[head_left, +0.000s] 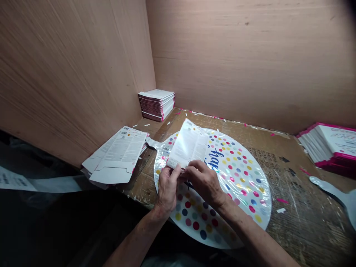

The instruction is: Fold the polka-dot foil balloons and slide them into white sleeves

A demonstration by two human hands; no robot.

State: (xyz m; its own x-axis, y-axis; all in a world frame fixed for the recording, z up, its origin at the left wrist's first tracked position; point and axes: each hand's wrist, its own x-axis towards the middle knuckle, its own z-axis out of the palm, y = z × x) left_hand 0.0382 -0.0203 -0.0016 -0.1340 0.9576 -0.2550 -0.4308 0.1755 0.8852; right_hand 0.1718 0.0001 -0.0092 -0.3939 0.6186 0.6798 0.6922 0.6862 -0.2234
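My left hand and my right hand both grip the lower edge of a folded white printed card, which stands tilted up above the balloon. Beneath my hands lies a flat round foil balloon, white with multicoloured dots and blue script, in a glossy clear film. Its tail points left towards an unfolded printed card pile. My fingers hide the card's bottom edge and part of the balloon.
A stack of pink-edged flat cards sits in the back corner, and a larger stack sits at the right. Another balloon's foil tail lies at the right edge. Plywood walls close the back and left of the cardboard-covered bench.
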